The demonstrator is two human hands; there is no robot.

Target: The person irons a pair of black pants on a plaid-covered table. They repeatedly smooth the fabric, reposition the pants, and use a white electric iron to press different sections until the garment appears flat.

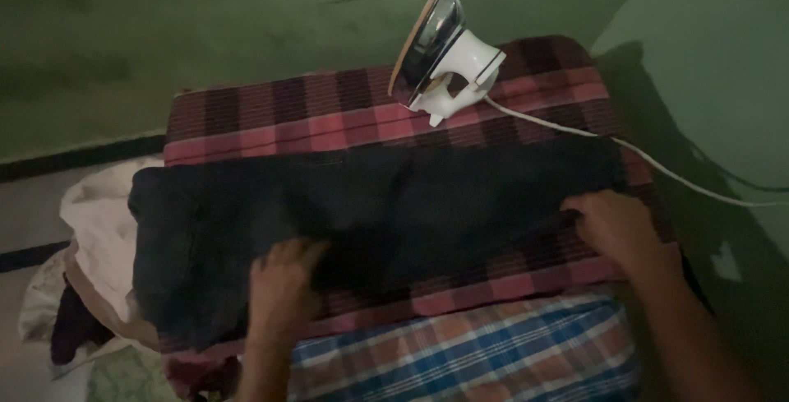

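Dark garment (370, 213): long axis left-to-right across frame centre on the plaid-covered worktop (329, 114); left hand (283, 287) flat, fingers spread, on its lower-left edge; right hand (616, 225) curled on right end.

A white electric iron (448, 53) with a shiny metal soleplate stands upright on its heel at the far edge of the worktop. Its white cord (649, 159) trails off to the right. The worktop is covered by a red-and-dark checked cloth (329, 114). A blue, white and orange checked fabric (493, 353) lies at the near edge. A pile of pale crumpled cloths (94, 221) sits to the left, low beside the worktop. Green walls (205, 24) stand behind and to the right.
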